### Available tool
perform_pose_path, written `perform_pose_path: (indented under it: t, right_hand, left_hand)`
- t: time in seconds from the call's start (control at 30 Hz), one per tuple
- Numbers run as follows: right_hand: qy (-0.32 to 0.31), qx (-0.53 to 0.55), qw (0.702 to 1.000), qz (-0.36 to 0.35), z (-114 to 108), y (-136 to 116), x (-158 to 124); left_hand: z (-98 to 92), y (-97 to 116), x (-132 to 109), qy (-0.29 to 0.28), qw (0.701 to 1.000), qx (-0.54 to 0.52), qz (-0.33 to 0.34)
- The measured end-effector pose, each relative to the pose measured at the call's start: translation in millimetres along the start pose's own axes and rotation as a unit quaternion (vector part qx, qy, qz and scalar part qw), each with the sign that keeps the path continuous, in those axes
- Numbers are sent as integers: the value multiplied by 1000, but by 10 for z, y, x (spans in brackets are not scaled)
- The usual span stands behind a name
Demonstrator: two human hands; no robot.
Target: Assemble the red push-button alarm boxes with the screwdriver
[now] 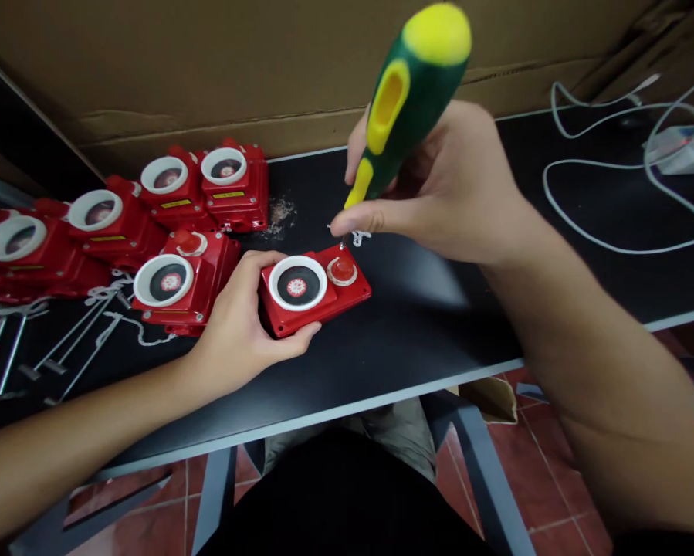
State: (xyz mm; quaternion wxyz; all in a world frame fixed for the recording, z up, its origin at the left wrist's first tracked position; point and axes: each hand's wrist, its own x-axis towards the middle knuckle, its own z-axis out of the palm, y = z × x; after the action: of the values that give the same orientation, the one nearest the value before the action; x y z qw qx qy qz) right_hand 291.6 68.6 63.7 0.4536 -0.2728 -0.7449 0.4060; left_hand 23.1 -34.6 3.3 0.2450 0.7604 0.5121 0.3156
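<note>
My left hand (248, 316) grips the left end of a red alarm cover (323, 305), thumb along its near edge. The cover lies on the black table and carries a white-ringed round button and a small red dome. In my right hand (439, 185) is a green and yellow screwdriver (410, 100), its handle pointing up. The screwdriver's tip comes down at the cover's far right edge, beside the dome. A small white string (360, 238) lies just behind the tip.
Several assembled red alarm boxes (234, 185) stand at the left, one close to my left hand. Thin metal rods (86, 332) with white cord lie near them. Debris (282, 215) is scattered behind the cover. A white cable (607, 249) loops at the right, and cardboard (300, 69) lines the back.
</note>
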Motion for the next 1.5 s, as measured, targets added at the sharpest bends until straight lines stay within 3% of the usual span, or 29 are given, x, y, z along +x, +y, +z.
perform_pose_path:
  t: [0.1,0.27,0.37,0.73,0.97,1.17,1.37,1.5]
  right_hand:
    - [-9,-11,1000,3,-4,21,15]
    - [-130,48,990,22,-185,-88,24]
    - [-164,56,984,45,-243,-155,12]
    - [-24,15,999,16,-62,-14,5]
    - [-33,-7,999,1,-28,-24,-61]
    - [-29,-29,999,7,-55,-31,-67]
    - [-65,-35,997,0,-91,-30,-19]
    - [-49,-27,998,2,-81,-30,-20]
  left_hand:
    - [9,2,-1,3,1000,1,3]
    - [16,10,-7,2,1000,-1,4]
    - [14,23,-7,0,1000,-4,-9]
    - [13,29,-16,3,1000,-17,-19]
    - [17,18,-20,3,999,-14,-34]
    - [5,10,-18,2,1000,-3,-7]
    - [-7,17,-4,-5,1000,-2,11]
    - [-7,26,-5,1,1000,1,1]
